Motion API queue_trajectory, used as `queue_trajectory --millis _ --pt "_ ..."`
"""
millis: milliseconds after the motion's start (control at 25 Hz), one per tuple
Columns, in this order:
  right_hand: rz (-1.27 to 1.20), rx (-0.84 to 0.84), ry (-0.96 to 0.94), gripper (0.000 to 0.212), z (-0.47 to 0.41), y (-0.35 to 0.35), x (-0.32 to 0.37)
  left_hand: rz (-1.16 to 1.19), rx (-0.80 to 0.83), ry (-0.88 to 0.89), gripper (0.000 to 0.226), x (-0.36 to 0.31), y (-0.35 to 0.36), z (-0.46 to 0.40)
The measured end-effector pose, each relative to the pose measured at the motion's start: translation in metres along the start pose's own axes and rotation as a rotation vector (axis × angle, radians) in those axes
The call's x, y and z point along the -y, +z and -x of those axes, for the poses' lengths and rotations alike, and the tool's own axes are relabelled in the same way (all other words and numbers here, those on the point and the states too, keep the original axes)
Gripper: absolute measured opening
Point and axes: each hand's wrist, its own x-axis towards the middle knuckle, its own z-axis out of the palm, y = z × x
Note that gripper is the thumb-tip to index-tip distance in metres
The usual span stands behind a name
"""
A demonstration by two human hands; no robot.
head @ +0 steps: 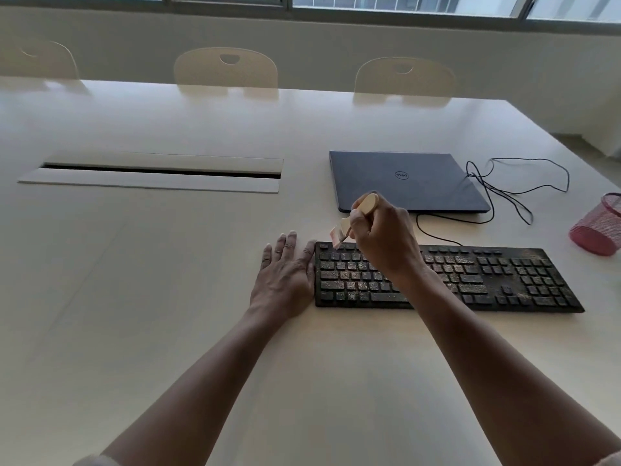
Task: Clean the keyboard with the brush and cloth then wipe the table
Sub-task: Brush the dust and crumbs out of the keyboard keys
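Far left on the pale, smooth surface (168, 297) a long cable slot (158, 172) sits with its flap raised, well apart from the work. Next comes the left hand (285, 274), laid flat and palm down with fingers spread, holding nothing; its thumb side touches the left end of the keyboard (504, 280), most likely to brace the board so it does not slide under the strokes. The keyboard is a black, flat, full-width plastic one, lying near the front edge, and its keys are speckled all over with pale dusty grit, so the cleaning looks barely begun. Over its upper left corner the right hand (386, 237) has its grip closed around the brush (356, 213), a small one with a light, rounded wooden handle and short pale bristles; the bristles point down and sit at or just above the top row of keys, a slant that should let them flick grit out of the gaps. Behind lies a closed laptop (406, 179) with a matte dark blue lid, and a thin black cable (517, 190) loops loosely beside it. At the far right stands a red wire-mesh cup (599, 227). No cloth is in view.
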Motion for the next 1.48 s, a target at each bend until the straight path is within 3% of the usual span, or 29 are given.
queue_trajectory --millis 360,760,960,1160,1360,1480 --pt "0.018 0.118 -0.006 0.003 0.005 0.000 0.005 -0.012 -0.027 0.005 0.053 0.002 0.002 0.000" --pt "-0.077 0.220 0.016 0.008 -0.001 -0.003 0.011 0.007 -0.063 -0.009 0.053 0.000 0.003 0.001" --pt "-0.114 0.195 0.008 0.006 -0.009 -0.002 0.014 -0.017 -0.052 -0.007 0.053 -0.001 0.002 0.001" --pt "-0.056 0.286 -0.001 0.007 0.009 0.003 0.017 -0.027 -0.043 -0.004 0.053 0.001 0.005 0.001" --pt "-0.028 0.213 -0.026 0.007 0.010 0.001 0.021 -0.020 -0.039 -0.012 0.053 0.000 0.006 0.001" --pt "-0.008 0.288 0.000 0.009 0.017 0.001 0.021 -0.015 -0.028 -0.017 0.053 0.000 0.005 0.001"
